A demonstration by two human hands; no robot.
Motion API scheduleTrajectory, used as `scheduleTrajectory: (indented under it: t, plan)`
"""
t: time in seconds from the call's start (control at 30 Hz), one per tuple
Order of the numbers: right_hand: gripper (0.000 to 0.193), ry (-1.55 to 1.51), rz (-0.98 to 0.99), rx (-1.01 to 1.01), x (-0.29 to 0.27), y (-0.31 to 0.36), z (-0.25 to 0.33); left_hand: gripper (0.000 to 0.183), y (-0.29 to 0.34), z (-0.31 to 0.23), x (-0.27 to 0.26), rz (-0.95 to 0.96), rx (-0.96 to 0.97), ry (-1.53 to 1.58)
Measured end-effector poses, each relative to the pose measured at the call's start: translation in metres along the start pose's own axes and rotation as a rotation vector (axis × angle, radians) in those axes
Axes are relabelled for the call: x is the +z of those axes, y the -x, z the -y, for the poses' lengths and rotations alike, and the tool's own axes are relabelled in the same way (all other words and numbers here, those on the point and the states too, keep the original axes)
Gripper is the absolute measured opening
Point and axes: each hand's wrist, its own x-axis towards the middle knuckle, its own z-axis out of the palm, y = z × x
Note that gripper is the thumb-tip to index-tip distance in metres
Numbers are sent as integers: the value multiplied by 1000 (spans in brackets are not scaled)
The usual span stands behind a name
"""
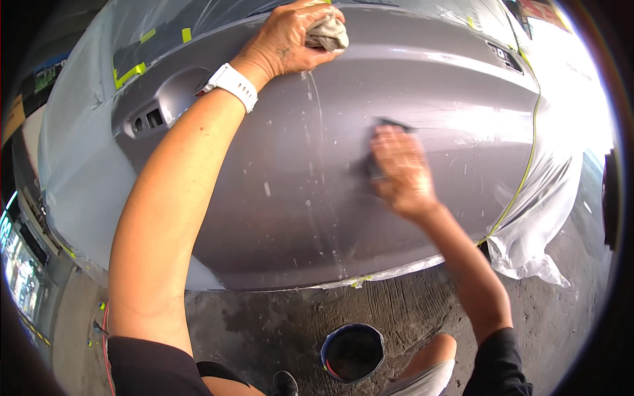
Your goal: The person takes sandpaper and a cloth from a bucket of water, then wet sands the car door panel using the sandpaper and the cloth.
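Observation:
A grey car door panel (264, 231) fills the middle of the view, wet in places, with pale water streaks and drips running down it. At its upper edge, my left hand (284, 43), with a white watch (236, 86) on the wrist, is closed round a crumpled grey-beige cloth (328, 34). Lower and to the right, my right hand (401, 171) lies over a dark sheet or pad (396, 123), pressing it to the panel. Motion blurs these fingers, and they cover most of the dark piece, so its exact kind is unclear.
Translucent plastic sheeting (79, 178) surrounds the door, held by yellow-green tape (130, 75). Door handle recesses (150, 120) show at the left and upper right. A round bucket (352, 353) with dark contents stands on the rough, wet concrete floor (264, 323) between my legs.

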Motion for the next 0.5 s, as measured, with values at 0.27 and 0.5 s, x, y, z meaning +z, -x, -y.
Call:
scheduleTrajectory:
  t: [0.27,0.5]
  plan:
    - [72,-39,-25,-469,26,-107,162,41,-3,1,11,-9,-75,-69]
    - [69,127,107,-103,-6,32,-49,41,-3,-6,6,-21,-67,-59]
